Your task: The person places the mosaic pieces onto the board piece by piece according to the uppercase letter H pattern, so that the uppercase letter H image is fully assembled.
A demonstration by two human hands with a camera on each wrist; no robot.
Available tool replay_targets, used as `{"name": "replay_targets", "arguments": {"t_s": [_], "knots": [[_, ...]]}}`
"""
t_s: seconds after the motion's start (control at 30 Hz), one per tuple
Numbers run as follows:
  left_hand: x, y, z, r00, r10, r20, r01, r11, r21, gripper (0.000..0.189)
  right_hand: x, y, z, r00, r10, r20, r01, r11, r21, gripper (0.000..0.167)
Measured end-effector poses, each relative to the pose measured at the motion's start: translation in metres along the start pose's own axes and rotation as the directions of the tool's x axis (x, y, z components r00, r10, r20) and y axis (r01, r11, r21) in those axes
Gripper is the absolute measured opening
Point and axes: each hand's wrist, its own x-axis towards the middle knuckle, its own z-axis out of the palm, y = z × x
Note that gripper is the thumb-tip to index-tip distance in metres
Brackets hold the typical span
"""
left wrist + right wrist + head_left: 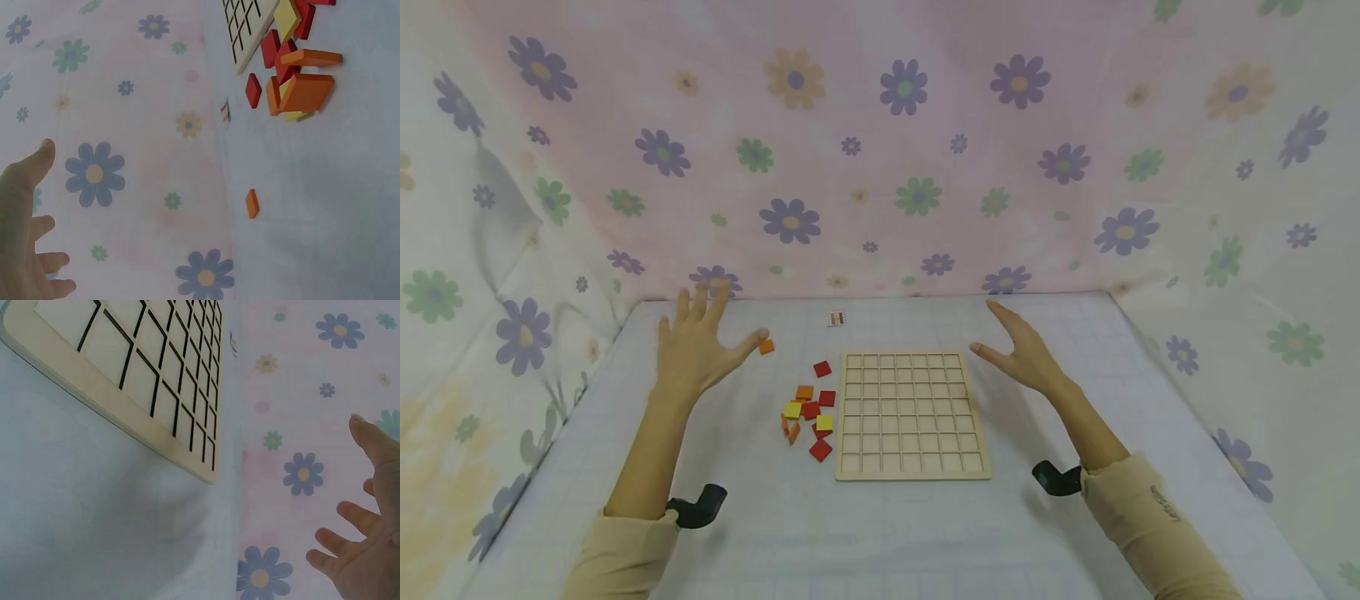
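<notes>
My left hand (696, 346) hovers at the left with its fingers spread and holds nothing. Its thumb tip overlaps a lone orange tile (767, 347) in the head view; the left wrist view shows that tile (252, 204) lying apart from the hand. To the right, my right hand (1021, 354) is raised beside the wooden grid board (913, 477), thumb and fingers apart, with nothing in it. Between the left hand and the board lies a loose heap of square tiles: red ones (821, 450), yellow ones (793, 409) and orange ones (805, 392). Some overlap or lean on others.
A small printed card (837, 318) lies behind the board, near the table's back edge. Flowered cloth (880, 167) hangs behind the table and along both sides. A white cloth (850, 542) covers the tabletop. Each wrist carries a black camera mount (700, 507).
</notes>
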Motion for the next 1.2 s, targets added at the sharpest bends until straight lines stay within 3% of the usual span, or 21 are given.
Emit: {"name": "replay_targets", "arguments": {"t_s": [0.13,0.37,0.5,0.7,0.8,1.03,1.2], "knots": [[-0.007,0.001,0.012,0.999,0.023,0.039,-0.021,0.999,-0.040,0.085,-0.005,0.008,0.010,0.992,0.071,0.106,-0.077,0.996,0.051,0.076],[-0.025,0.006,0.041,0.985,0.076,0.157,-0.045,0.981,-0.189,0.065,-0.014,0.020,0.026,0.950,0.152,0.271,-0.174,0.983,0.057,0.084],[-0.032,0.010,0.063,0.976,0.093,0.197,-0.038,0.962,-0.269,0.057,-0.020,0.027,0.038,0.941,0.158,0.300,-0.180,0.983,0.047,0.086],[-0.040,0.014,0.093,0.953,0.046,0.301,0.068,0.931,-0.359,0.053,-0.030,0.031,0.054,0.928,0.139,0.346,-0.157,0.987,0.022,0.091],[-0.043,0.017,0.104,0.946,0.032,0.323,0.098,0.920,-0.378,0.055,-0.032,0.031,0.059,0.930,0.114,0.349,-0.117,0.993,-0.012,0.091],[-0.048,0.019,0.116,0.951,0.102,0.292,0.048,0.884,-0.465,0.054,-0.035,0.028,0.060,0.934,0.093,0.345,-0.088,0.996,-0.029,0.089],[-0.055,0.015,0.112,0.931,0.072,0.357,0.129,0.852,-0.507,0.064,-0.035,0.027,0.060,0.931,0.095,0.352,-0.090,0.995,-0.031,0.088]]}}
